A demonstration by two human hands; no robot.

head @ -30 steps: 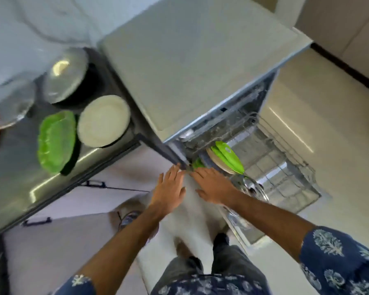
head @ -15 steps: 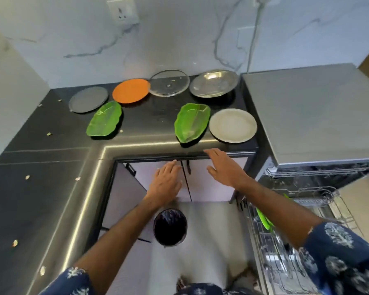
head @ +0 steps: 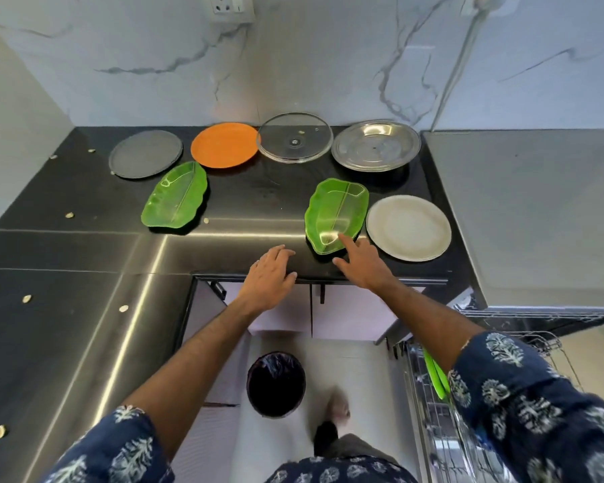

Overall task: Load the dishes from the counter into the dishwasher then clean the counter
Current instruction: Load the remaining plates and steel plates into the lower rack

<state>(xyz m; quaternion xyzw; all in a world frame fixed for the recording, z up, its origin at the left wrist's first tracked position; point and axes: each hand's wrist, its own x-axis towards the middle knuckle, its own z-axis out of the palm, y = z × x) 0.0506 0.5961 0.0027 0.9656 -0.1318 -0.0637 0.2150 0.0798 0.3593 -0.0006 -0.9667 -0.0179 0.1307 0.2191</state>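
Observation:
Several dishes lie on the black counter [head: 84,259]: a grey plate [head: 145,153], an orange plate [head: 225,144], a glass lid [head: 294,142], a steel plate [head: 375,145], a left green leaf plate [head: 175,199], a right green leaf plate [head: 336,213] and a white plate [head: 408,227]. My right hand [head: 361,263] is open, its forefinger touching the near end of the right green leaf plate. My left hand [head: 271,277] hovers open over the counter's front edge. A green plate [head: 435,378] stands in the pulled-out dishwasher rack [head: 429,430] at the lower right.
Crumbs [head: 27,298] are scattered over the left counter. The dishwasher's grey top [head: 530,210] sits right of the counter. A black-lined bin [head: 276,383] stands on the floor below my arms. A wall socket [head: 228,5] is on the marble backsplash.
The view has swung from the dishwasher to the counter. Both hands have moved up and forward; my right hand has reached the right green leaf plate.

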